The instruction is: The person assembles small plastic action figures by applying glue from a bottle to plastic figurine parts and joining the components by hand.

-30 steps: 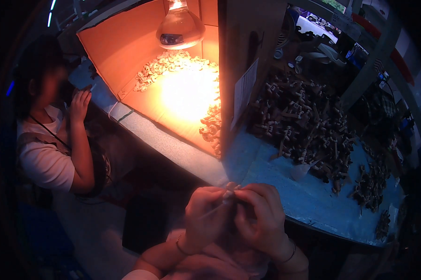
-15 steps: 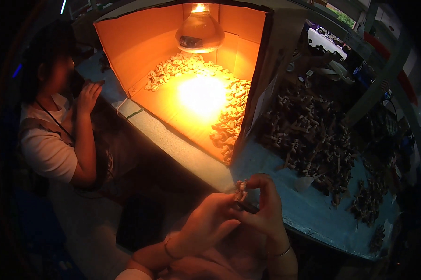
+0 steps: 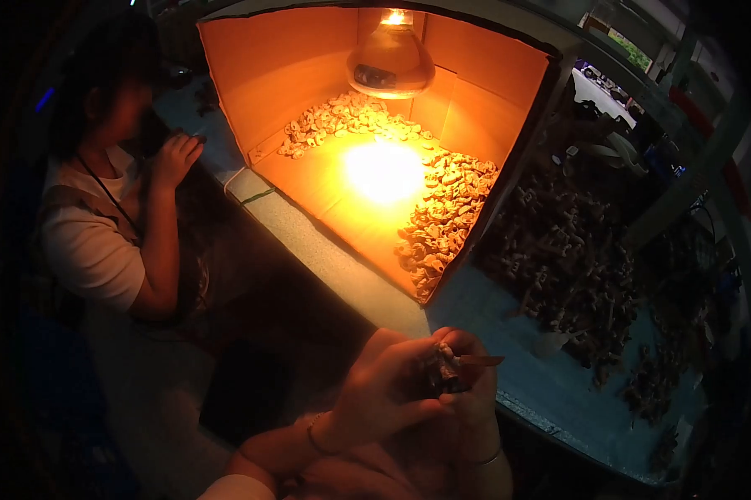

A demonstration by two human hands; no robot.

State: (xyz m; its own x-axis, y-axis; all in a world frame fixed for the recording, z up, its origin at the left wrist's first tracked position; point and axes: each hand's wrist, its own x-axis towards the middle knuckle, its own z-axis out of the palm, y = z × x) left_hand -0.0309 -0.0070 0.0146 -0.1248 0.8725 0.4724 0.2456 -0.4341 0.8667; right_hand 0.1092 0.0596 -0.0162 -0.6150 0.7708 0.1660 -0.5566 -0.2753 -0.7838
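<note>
Close in front of me, my left hand point(image 3: 385, 387) and my right hand point(image 3: 474, 396) meet around a small pale figurine point(image 3: 447, 360). Fingers of both hands close on it, and part of it is hidden behind them. A thin pointed strip point(image 3: 485, 361) juts to the right from beside the figurine; whether it is part of it or a separate piece I cannot tell. The lower end of the figurine looks dark. Both hands are above the near side of the bench, at the corner of a lamp-lit cardboard box point(image 3: 292, 179).
A glowing heat lamp point(image 3: 390, 62) hangs inside the box over heaps of small pale pieces point(image 3: 446, 221). Right of the box, many small figures point(image 3: 571, 275) lie piled on a blue-covered bench point(image 3: 550, 400). At the left stands a co-worker point(image 3: 100, 242), one hand raised.
The figurine has turned in my fingers, and the pointed strip now shows at its right. My left hand has closed further around it. The view has shifted slightly.
</note>
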